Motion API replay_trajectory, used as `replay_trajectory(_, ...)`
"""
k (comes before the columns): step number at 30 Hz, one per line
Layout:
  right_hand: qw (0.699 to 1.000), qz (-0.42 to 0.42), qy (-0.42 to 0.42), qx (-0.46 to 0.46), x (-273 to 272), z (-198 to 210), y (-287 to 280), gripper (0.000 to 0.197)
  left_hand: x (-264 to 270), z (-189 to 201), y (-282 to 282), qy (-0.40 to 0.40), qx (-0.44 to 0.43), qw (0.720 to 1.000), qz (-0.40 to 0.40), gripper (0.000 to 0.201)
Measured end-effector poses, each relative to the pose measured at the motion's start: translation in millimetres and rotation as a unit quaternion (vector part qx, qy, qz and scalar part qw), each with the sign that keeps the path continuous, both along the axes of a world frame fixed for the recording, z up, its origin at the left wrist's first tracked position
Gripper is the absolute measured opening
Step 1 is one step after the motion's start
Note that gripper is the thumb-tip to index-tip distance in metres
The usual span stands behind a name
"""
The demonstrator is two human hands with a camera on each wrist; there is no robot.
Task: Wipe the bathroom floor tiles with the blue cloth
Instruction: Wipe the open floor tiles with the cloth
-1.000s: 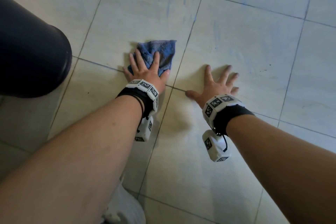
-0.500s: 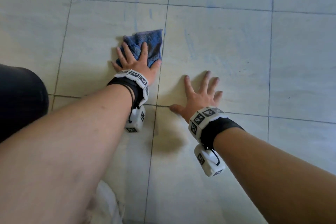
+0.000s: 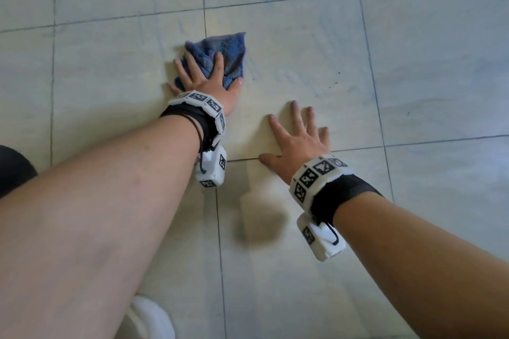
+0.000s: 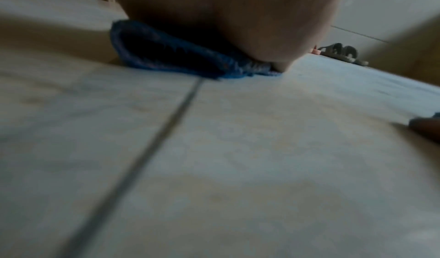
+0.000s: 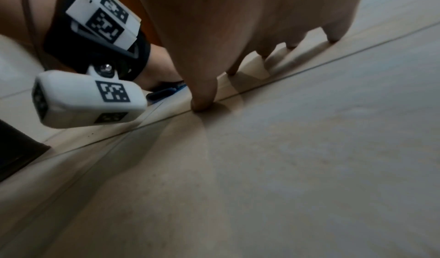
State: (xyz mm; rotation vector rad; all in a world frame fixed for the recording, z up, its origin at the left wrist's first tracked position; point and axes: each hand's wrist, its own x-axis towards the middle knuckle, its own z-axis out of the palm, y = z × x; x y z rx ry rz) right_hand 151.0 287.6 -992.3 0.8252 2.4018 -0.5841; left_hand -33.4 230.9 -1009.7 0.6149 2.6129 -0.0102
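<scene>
- Cloth (image 3: 220,52), blue and bunched, lying on the floor tiles (image 3: 413,63) just right of a vertical grout line (image 3: 204,8) and pinned there under the left hand (image 3: 205,77).
- Left hand spread, fingers fairly straight and pressing down on the cloth, not curled round it; from the left wrist view, a fold of blue cloth (image 4: 166,55) squashed between the heel of the hand and the tile.
- Right hand (image 3: 297,137) flat on bare tile near the cloth, to its right and closer to the body, fingers splayed, thumb tip on a horizontal grout line, holding nothing; apparently bracing the body's weight.
- In the right wrist view, right fingers (image 5: 292,36) touching the floor by their tips, palm lifted a little.
- Faint bluish streaks on the tiles around and beyond the cloth, a few dark specks to its right; cannot tell whether these mark wiped or unwiped ground.
- Judged progress: wiping under way, somewhere mid-task; no clear wet-dry boundary to show how much is covered.
- Probably left: the tile to the right of the cloth with the specks, and the farther tiles.
- Sandals (image 4: 342,54) on the floor well beyond the cloth.
</scene>
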Motion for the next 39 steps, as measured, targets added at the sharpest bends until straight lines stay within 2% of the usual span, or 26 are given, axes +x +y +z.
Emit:
replay_trajectory(6,0.997,-0.070,0.002,0.022,40.6,-1.9,13.9,0.064,45.4,-1.8,43.2,-0.007,0.013,0.994,-0.109,0.071)
replay_trajectory(10,0.990,-0.136,-0.015,0.040,67.9,-0.5,31.6,0.062,91.5,-1.5,73.3,-0.024,0.024,0.978,-0.208,0.069)
replay_trajectory(13,0.987,-0.154,-0.019,0.047,76.7,0.1,38.5,0.064,109.8,0.8,84.8,-0.037,0.021,0.969,-0.245,0.068)
replay_trajectory(16,0.985,-0.172,-0.012,0.033,72.7,1.1,34.6,0.065,84.9,1.1,70.2,-0.028,0.021,0.975,-0.218,0.068)
replay_trajectory(20,0.981,-0.194,-0.005,0.005,65.1,2.0,25.6,0.068,26.6,0.9,28.9,0.006,0.000,0.995,-0.103,0.070)
replay_trajectory(24,0.982,-0.188,-0.004,0.001,66.0,2.3,24.3,0.069,23.9,-0.8,26.0,0.024,-0.004,0.997,-0.071,0.071)
replay_trajectory(26,0.983,-0.184,-0.003,0.005,67.0,2.2,25.2,0.069,46.5,-3.3,39.0,0.023,0.016,0.995,-0.100,0.072)
replay_trajectory(28,0.983,-0.183,-0.002,0.005,67.0,2.3,25.6,0.069,74.0,-5.6,55.0,0.023,0.035,0.986,-0.164,0.074)
replay_trajectory(31,0.984,-0.179,-0.005,0.013,67.3,-0.1,25.4,0.068,104.1,-3.8,80.5,0.009,0.024,0.974,-0.227,0.077)
replay_trajectory(35,0.983,-0.182,-0.006,0.023,67.1,-3.8,24.1,0.068,101.9,-0.5,91.2,-0.022,0.009,0.959,-0.281,0.078)
replay_trajectory(37,0.983,-0.183,-0.006,0.018,67.3,-2.4,22.5,0.068,85.2,0.3,87.6,-0.024,0.011,0.964,-0.266,0.078)
replay_trajectory(39,0.983,-0.183,-0.004,0.013,67.4,-0.9,23.1,0.068,60.3,1.8,84.9,-0.013,0.008,0.981,-0.194,0.081)
